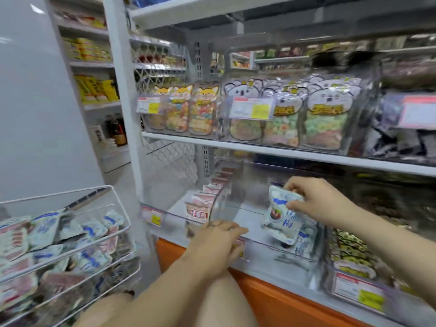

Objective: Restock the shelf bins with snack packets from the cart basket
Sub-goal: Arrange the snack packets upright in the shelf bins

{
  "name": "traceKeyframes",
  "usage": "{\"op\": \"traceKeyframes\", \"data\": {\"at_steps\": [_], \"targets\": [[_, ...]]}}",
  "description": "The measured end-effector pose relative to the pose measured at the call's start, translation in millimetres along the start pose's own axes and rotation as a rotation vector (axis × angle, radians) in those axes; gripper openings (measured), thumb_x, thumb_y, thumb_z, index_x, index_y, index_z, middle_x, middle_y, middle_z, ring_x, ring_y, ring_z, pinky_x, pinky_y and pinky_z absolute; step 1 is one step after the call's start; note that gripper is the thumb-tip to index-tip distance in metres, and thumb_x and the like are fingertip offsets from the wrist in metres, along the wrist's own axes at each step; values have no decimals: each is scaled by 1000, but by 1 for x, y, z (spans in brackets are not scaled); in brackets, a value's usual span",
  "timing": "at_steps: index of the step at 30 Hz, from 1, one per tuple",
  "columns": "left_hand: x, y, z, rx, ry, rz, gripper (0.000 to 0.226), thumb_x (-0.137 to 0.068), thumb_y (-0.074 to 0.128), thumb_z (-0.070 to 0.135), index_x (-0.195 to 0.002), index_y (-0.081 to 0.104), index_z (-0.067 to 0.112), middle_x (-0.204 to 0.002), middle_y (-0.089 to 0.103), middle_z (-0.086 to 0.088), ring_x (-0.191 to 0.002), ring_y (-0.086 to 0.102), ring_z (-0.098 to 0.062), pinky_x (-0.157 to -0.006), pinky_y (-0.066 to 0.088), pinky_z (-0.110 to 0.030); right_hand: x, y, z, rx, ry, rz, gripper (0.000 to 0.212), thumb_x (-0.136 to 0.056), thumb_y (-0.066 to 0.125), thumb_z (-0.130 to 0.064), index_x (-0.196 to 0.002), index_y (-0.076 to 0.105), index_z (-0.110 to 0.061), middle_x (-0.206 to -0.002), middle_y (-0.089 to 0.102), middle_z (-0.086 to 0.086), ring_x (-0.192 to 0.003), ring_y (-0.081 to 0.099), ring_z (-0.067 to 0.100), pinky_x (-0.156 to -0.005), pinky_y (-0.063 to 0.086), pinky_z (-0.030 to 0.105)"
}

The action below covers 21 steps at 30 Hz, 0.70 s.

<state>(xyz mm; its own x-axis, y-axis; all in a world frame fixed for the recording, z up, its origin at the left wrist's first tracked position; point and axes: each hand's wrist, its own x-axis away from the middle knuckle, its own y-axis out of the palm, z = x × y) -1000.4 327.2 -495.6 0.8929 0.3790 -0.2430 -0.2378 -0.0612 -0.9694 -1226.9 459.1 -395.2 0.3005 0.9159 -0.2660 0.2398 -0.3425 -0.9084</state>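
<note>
My right hand (313, 199) pinches the top of a white and blue snack packet (282, 215) and holds it upright inside a clear plastic shelf bin (264, 246) on the low shelf. Another packet of the same kind (304, 243) lies in that bin below it. My left hand (219, 241) grips the front rim of the bin, fingers curled over its edge. The white wire cart basket (70, 232) stands at the lower left, with several blue-white and pink packets in it.
A neighbouring clear bin (203, 206) to the left holds pink packets. The shelf above (283, 149) carries bins of colourful animal-shaped candy bags. A bin of yellow-black packets (351, 253) stands at the right. An orange base panel (271, 300) runs under the low shelf.
</note>
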Motion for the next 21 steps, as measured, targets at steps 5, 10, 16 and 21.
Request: {"op": "traceKeyframes", "data": {"at_steps": [5,10,16,21], "targets": [[-3,11,2,66,-57,-17,39,-97,47,39,-134,56,37,-136,56,14,-123,53,-12,-105,40,-30,13,31,24,241,95,-200,23,-83,68,-33,-102,55,-35,-94,62,-11,-88,58,17,-70,48,33],[-2,10,3,98,-72,-11,38,-98,49,39,-135,56,37,-137,57,14,-122,55,-12,-105,41,-31,20,52,20,446,83,-242,23,-85,63,-30,-89,40,-31,-90,58,-5,-87,59,26,-64,41,33],[0,7,6,96,-79,-24,39,-98,49,38,-137,54,37,-140,54,14,-125,53,-11,-107,39,-31,24,52,18,602,41,-189,21,-84,62,-26,-90,42,-29,-92,63,-5,-90,62,21,-81,35,35],[-2,1,9,81,-86,-43,39,-98,49,37,-137,53,36,-140,54,13,-123,54,-12,-105,40,-32,25,43,3,652,-35,-119,24,-86,65,-34,-108,54,-31,-111,64,-9,-104,62,17,-92,35,36]]}}
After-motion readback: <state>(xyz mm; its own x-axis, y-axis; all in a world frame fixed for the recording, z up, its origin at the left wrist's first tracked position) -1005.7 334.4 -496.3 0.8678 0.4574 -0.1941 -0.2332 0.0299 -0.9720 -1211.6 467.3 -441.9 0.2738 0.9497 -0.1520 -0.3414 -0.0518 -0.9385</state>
